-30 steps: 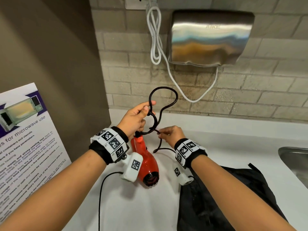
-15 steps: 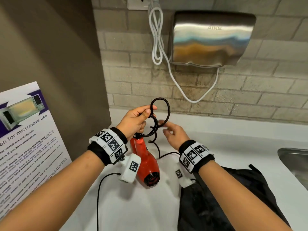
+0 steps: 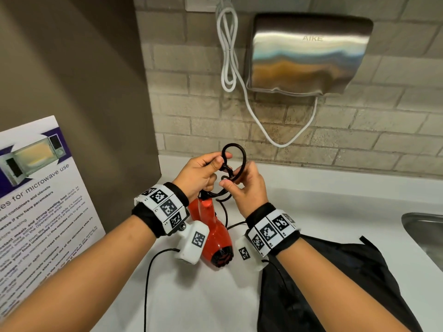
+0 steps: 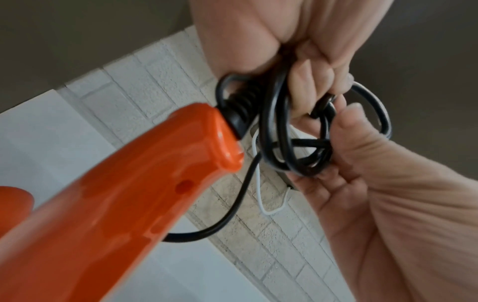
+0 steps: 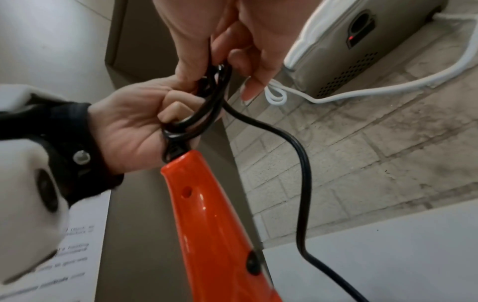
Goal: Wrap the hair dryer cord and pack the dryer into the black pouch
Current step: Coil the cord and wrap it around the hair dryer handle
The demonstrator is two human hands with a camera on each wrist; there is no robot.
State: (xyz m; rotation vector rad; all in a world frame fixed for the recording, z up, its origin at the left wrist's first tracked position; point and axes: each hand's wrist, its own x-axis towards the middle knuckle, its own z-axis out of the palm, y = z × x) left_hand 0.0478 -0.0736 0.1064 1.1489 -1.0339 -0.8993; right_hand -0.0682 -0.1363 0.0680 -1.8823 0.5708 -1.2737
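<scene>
Here the cord-wrapping step was in hand. The left hand (image 3: 200, 174) held the gathered loops of the black cord (image 3: 236, 161) in a closed grip just above the handle of the red hair dryer (image 3: 212, 232), which hung nose-down over the white table (image 3: 335, 212). The right hand (image 3: 247, 188), raised beside the left, pinched the newest loop between thumb and fingers. Loose cord trailed below the dryer. The next move likely called for drawing up that slack into further loops. The black pouch (image 3: 335, 283) lay on the table right of the dryer.
</scene>
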